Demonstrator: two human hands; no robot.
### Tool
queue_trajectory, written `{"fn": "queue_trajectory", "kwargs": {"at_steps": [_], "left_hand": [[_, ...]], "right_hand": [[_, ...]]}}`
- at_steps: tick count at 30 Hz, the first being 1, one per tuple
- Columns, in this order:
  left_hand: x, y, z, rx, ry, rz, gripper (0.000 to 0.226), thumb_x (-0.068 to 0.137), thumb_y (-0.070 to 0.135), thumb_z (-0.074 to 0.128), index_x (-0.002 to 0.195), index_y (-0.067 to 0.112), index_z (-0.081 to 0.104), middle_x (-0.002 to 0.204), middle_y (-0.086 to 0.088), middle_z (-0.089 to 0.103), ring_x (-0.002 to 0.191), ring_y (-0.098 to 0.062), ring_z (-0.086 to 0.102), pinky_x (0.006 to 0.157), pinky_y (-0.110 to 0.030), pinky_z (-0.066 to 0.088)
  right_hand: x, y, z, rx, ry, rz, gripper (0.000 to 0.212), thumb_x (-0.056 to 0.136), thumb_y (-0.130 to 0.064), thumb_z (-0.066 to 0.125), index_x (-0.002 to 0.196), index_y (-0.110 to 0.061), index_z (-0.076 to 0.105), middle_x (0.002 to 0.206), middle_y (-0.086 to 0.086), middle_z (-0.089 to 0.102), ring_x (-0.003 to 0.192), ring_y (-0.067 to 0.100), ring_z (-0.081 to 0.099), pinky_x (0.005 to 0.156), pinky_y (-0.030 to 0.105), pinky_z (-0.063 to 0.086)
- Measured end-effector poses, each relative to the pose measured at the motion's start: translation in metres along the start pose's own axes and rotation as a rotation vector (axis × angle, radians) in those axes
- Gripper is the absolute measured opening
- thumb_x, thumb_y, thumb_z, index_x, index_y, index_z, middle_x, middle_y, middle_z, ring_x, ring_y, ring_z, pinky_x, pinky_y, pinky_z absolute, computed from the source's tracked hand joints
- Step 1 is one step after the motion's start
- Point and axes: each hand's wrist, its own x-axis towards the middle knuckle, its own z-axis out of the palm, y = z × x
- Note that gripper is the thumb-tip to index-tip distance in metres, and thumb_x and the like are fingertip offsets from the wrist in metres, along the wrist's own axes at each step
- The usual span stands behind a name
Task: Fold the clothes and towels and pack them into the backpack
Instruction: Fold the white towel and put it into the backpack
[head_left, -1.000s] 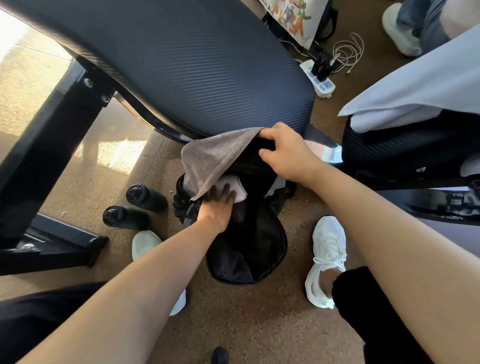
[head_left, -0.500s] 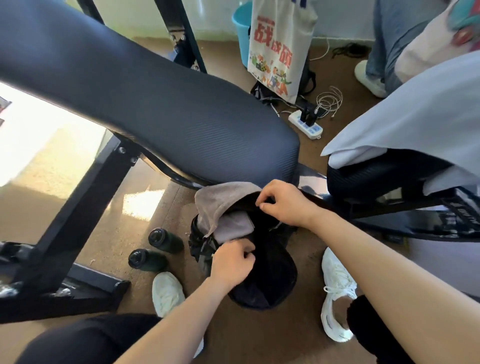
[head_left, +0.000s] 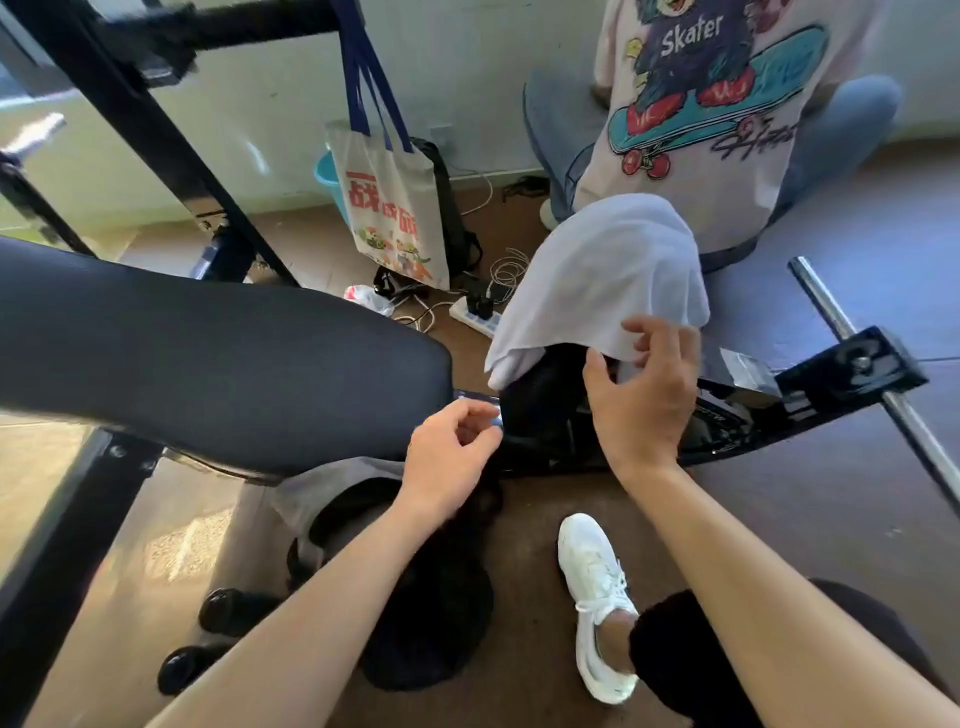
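Head view: right hand (head_left: 641, 400) spreads its fingers at the lower hem of the white towel (head_left: 597, 280), fingertips touching it, no closed grip; the towel drapes over a dark seat end (head_left: 540, 410). Left hand (head_left: 452, 457) is loosely curled, holding nothing, above the black backpack (head_left: 431, 623), which sits on the floor between two dark bottles (head_left: 228, 613) and a white shoe (head_left: 597, 587)

On the floor (head_left: 524, 525), the black fabric backpack (head_left: 431, 613) sits before the dark padded seat (head_left: 208, 364), with two black bottles (head_left: 228, 610) left of it and a white sneaker (head_left: 597, 587) right. Farther right, a white towel (head_left: 597, 280) drapes a black pad (head_left: 540, 400).
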Motion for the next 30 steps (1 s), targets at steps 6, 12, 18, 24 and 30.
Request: {"fn": "queue_trajectory", "kwargs": {"at_steps": [6, 12, 18, 24, 30], "left_hand": [[0.036, 0.075, 0.058, 0.126, -0.042, 0.307, 0.072, 0.081, 0.029, 0.079, 0.144, 0.032, 0.043, 0.134, 0.004, 0.050, 0.115, -0.015, 0.056, 0.098, -0.040, 0.054], [0.055, 0.102, 0.092, 0.412, -0.126, 0.492, 0.111, 0.079, 0.030, 0.083, 0.153, 0.055, 0.003, 0.150, 0.006, 0.014, 0.140, -0.029, 0.032, 0.106, -0.043, 0.043], [0.078, 0.114, 0.080, 0.152, 0.053, 0.488, 0.041, 0.096, 0.018, 0.068, 0.136, 0.025, 0.065, 0.134, -0.004, 0.046, 0.125, -0.015, 0.047, 0.100, -0.022, 0.042], [0.073, 0.138, 0.043, -0.711, 0.035, -0.038, 0.027, 0.101, 0.041, 0.059, 0.095, 0.018, 0.072, 0.103, -0.010, 0.075, 0.102, -0.029, 0.072, 0.091, -0.045, 0.059], [0.062, 0.138, 0.012, -0.898, 0.223, -0.242, 0.029, 0.106, 0.047, 0.045, 0.116, 0.023, 0.059, 0.114, -0.007, 0.071, 0.104, -0.026, 0.070, 0.077, -0.041, 0.062]], "right_hand": [[0.032, 0.045, -0.016, -0.007, -0.232, 0.215, 0.067, 0.083, -0.015, 0.076, 0.140, -0.028, 0.045, 0.133, 0.004, 0.044, 0.108, 0.012, 0.044, 0.085, 0.015, 0.036], [0.047, 0.049, -0.015, 0.188, -0.183, 0.215, 0.018, 0.097, -0.022, 0.063, 0.080, -0.015, 0.063, 0.072, 0.007, 0.063, 0.072, 0.023, 0.061, 0.068, 0.037, 0.049], [0.046, 0.027, -0.024, 0.573, -0.368, 0.077, 0.017, 0.095, -0.030, 0.065, 0.108, -0.025, 0.074, 0.107, -0.003, 0.072, 0.105, 0.016, 0.065, 0.085, 0.028, 0.056], [0.056, 0.037, -0.016, 0.458, -0.319, 0.170, 0.068, 0.084, -0.016, 0.068, 0.147, -0.032, 0.046, 0.146, -0.008, 0.040, 0.136, 0.012, 0.041, 0.108, 0.037, 0.047], [0.061, 0.040, -0.004, 0.351, -0.241, 0.077, 0.088, 0.083, -0.010, 0.073, 0.155, -0.036, 0.030, 0.134, -0.005, 0.029, 0.126, 0.021, 0.045, 0.100, 0.041, 0.055]]}}
